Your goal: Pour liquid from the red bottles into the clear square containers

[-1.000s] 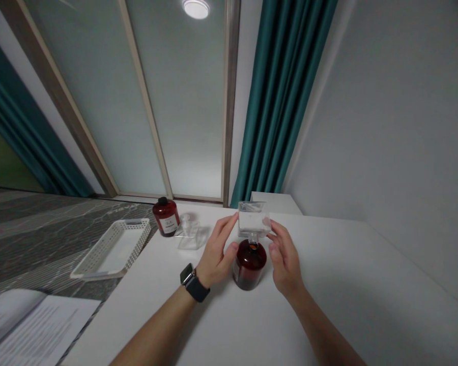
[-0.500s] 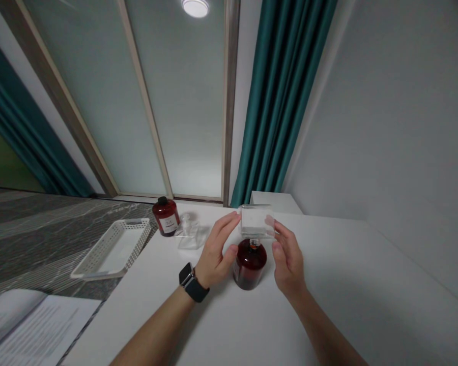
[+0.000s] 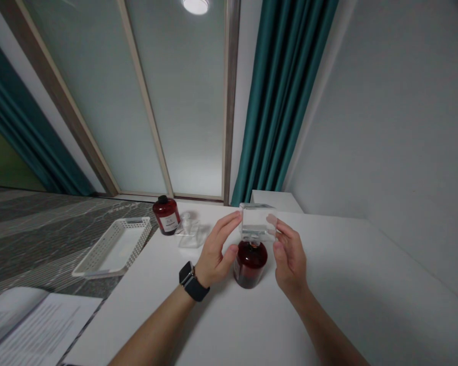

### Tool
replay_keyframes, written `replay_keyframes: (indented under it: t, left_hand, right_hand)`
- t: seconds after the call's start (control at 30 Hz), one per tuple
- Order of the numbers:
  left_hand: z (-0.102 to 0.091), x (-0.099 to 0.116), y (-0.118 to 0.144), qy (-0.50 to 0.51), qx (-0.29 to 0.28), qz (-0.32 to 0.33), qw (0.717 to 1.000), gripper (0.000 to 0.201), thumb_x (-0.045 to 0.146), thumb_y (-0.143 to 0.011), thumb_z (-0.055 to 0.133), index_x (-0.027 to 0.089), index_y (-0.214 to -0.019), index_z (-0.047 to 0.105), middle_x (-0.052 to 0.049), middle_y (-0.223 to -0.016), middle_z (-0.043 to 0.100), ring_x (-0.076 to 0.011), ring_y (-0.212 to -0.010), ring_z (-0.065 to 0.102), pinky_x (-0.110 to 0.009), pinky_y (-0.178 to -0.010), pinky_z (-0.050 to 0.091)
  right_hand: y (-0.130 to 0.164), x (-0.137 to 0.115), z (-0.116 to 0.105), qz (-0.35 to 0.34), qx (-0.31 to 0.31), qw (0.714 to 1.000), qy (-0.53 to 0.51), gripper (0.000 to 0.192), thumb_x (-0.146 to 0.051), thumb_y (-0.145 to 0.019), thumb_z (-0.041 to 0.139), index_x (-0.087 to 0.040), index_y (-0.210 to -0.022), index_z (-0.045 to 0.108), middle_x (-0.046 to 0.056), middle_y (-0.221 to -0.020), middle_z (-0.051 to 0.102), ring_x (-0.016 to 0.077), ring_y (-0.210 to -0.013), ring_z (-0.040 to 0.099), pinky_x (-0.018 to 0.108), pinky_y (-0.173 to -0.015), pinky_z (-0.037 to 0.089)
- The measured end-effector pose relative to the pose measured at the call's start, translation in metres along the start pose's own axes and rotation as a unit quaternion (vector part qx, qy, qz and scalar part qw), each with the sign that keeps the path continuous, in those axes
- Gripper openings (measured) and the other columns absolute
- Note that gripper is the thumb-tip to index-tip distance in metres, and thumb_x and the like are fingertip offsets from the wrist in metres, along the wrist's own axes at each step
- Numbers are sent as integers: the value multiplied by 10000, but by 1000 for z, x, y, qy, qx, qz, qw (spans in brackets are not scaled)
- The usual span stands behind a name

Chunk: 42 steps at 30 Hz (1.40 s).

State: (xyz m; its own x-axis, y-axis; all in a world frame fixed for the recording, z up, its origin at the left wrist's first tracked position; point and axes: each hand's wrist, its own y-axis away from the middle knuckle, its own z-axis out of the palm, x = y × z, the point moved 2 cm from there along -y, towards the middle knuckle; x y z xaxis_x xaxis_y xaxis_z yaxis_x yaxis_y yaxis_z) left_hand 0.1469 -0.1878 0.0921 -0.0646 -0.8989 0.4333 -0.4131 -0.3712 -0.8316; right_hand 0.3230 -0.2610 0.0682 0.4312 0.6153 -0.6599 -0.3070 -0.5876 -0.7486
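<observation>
A clear, square-sided glass container (image 3: 258, 221) is held level above a dark red bottle (image 3: 250, 265) that stands upright on the white table. My left hand (image 3: 218, 250) has its fingertips against the container's left edge, its thumb lower, close to the red bottle's shoulder. From the right, my right hand (image 3: 290, 256) grips the container's other end, one fingertip showing through the glass. The container's underside hides most of the red bottle's mouth; whether the two touch, I cannot tell.
A second red bottle (image 3: 166, 216) with a black cap and white label stands at the table's far left. Beside it is a clear glass piece (image 3: 189, 234) with a rounded top. Further left are a white perforated basket (image 3: 116, 249) and an open book (image 3: 41, 325).
The clear container has tilted slightly and shifted a little to the right with my right hand, its underside now covering more of the red bottle's neck. My left hand is almost still.
</observation>
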Motion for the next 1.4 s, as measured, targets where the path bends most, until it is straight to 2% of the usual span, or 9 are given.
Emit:
replay_keyframes:
  t: [0.63, 1.13, 1.4]
  left_hand:
    - [-2, 4, -2, 9, 11, 22, 1000, 473, 440, -1012, 393, 212, -1422, 455, -156, -1453, 490, -309, -1327, 482, -529, -1083, 407]
    - [-3, 6, -3, 21, 4, 46, 999, 457, 424, -1006, 408, 210, -1407, 456, -168, -1464, 470, -324, -1352, 459, -555, -1082, 400]
    - [-4, 7, -2, 23, 5, 55, 998, 464, 440, -995, 423, 227, -1406, 454, -161, -1468, 465, -329, -1357, 458, -564, -1077, 402]
  right_hand:
    - [1, -5, 1, -48, 10, 999, 18, 294, -279, -971, 482, -229, -1256, 533, 149, -1393, 557, 315, -1335, 507, 596, -1078, 434]
    - [0, -8, 0, -78, 12, 997, 27, 297, -262, -958, 476, -241, -1252, 512, 149, -1351, 559, 321, -1266, 547, 610, -1020, 462]
    - [-1, -14, -1, -100, 14, 993, 55, 302, -260, -949, 472, -240, -1248, 512, 151, -1322, 565, 322, -1260, 535, 615, -1031, 436]
